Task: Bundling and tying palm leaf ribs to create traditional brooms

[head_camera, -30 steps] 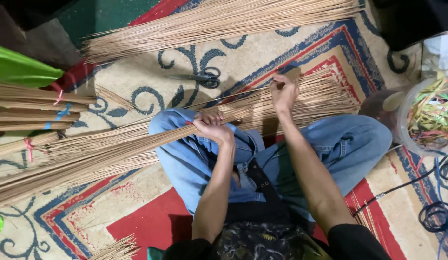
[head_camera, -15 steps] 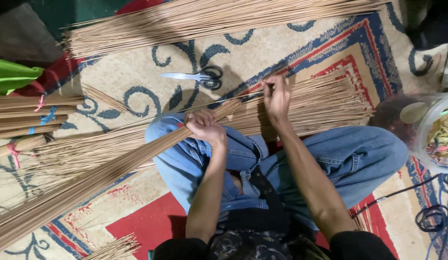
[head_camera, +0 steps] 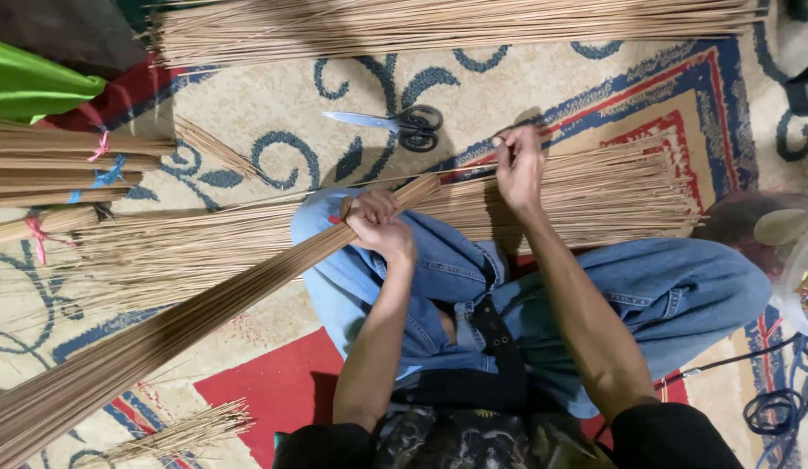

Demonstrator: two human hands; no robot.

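I sit cross-legged in blue jeans on a patterned carpet. My left hand [head_camera: 375, 221] grips a long bundle of thin tan sticks [head_camera: 161, 343] near its thick end, over my left knee; the bundle slants down to the lower left. My right hand [head_camera: 519, 165] pinches a single thin stick [head_camera: 334, 187] that runs leftward, above a loose pile of sticks [head_camera: 595, 195] lying across my lap and the carpet.
Black-handled scissors [head_camera: 395, 126] lie on the carpet beyond my hands. A large stick heap [head_camera: 439, 26] spans the top. Tied bundles [head_camera: 65, 169] and a green bag [head_camera: 30, 87] sit at left. A clear container [head_camera: 799, 260] and cables [head_camera: 773, 408] are at right.
The bundle in my left hand has swung its far end downward, slanting more steeply. My right hand stays pinched on the single stick. The camera view shifted slightly.
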